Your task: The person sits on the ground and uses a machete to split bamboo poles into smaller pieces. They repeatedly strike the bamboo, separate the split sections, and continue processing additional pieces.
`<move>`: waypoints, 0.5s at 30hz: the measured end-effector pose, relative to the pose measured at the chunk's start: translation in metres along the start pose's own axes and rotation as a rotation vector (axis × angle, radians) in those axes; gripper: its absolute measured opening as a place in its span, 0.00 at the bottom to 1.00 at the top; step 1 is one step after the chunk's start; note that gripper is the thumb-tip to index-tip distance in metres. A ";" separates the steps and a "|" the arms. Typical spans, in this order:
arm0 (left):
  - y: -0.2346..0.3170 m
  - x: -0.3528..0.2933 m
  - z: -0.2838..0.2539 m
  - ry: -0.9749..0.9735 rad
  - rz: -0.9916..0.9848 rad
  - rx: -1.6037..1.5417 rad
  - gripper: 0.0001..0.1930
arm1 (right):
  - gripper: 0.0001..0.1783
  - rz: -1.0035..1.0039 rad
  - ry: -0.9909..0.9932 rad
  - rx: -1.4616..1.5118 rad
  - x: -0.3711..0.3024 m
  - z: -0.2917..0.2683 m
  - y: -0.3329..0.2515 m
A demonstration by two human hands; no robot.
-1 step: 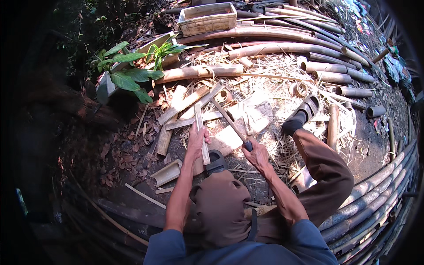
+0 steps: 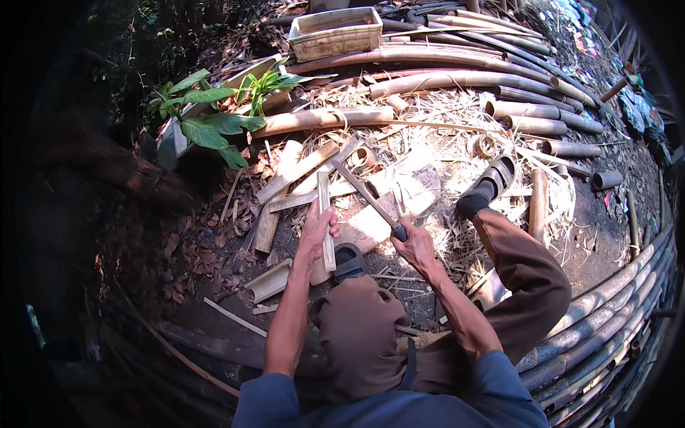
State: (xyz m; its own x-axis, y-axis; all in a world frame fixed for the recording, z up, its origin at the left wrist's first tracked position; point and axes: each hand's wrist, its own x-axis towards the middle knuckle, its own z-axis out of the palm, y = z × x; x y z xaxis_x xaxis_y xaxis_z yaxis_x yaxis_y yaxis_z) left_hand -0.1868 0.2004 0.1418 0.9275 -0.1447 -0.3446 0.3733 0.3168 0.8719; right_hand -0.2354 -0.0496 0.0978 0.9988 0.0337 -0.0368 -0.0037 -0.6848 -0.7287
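My left hand (image 2: 316, 227) is closed around a split bamboo strip (image 2: 324, 191), which stands nearly upright in the picture, its lower end beside my sandal (image 2: 347, 260). My right hand (image 2: 415, 245) grips the dark handle of a long knife (image 2: 368, 197). Its narrow blade slants up and left, the tip close to the strip's upper part; whether they touch I cannot tell. Beneath the blade lies a flat wooden block (image 2: 416, 189). Several split bamboo pieces (image 2: 298, 171) lie crossed just beyond my left hand.
Pale shavings (image 2: 442, 107) cover the ground ahead. Bamboo poles (image 2: 457, 77) lie across the back, with a plastic crate (image 2: 335, 36) behind. More poles (image 2: 606, 299) run along the right. A leafy plant (image 2: 214, 121) grows at left; a half-round bamboo piece (image 2: 270, 282) lies by my left forearm.
The bamboo strip has tilted slightly, its top end now a little farther right. The knife tip has shifted slightly left, nearer the strip. Both hands keep their grip.
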 end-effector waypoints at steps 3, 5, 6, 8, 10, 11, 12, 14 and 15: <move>0.024 -0.031 0.009 -0.031 -0.125 0.046 0.12 | 0.15 -0.298 -0.071 -0.124 0.021 -0.012 -0.040; 0.025 -0.049 0.012 -0.041 -0.175 0.072 0.08 | 0.14 -0.418 -0.129 -0.253 0.025 -0.018 -0.061; 0.027 -0.062 0.015 -0.045 -0.160 0.055 0.08 | 0.13 -0.451 -0.099 -0.254 0.031 -0.020 -0.060; 0.032 -0.086 0.024 -0.044 -0.129 0.019 0.10 | 0.12 -0.522 -0.044 -0.252 0.046 -0.028 -0.058; 0.038 -0.100 0.029 -0.040 -0.110 0.067 0.18 | 0.10 -0.553 -0.076 -0.324 0.053 -0.032 -0.060; 0.039 -0.107 0.027 -0.049 -0.089 0.110 0.19 | 0.09 -0.608 -0.053 -0.346 0.055 -0.032 -0.057; 0.036 -0.118 0.024 -0.060 -0.081 0.145 0.20 | 0.09 -0.653 -0.040 -0.371 0.054 -0.032 -0.045; 0.036 -0.156 0.022 -0.077 -0.035 0.089 0.23 | 0.11 -0.245 0.178 -0.304 0.069 -0.053 0.028; 0.040 -0.174 0.015 -0.086 -0.098 0.007 0.24 | 0.12 -0.095 0.282 -0.257 0.086 -0.085 0.068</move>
State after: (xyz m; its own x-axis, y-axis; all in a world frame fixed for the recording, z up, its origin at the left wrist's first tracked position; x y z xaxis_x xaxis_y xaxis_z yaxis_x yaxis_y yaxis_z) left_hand -0.3334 0.2246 0.2418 0.8818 -0.2541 -0.3973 0.4614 0.2908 0.8382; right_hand -0.1453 -0.1547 0.1034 0.9686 -0.0708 0.2382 0.0666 -0.8495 -0.5234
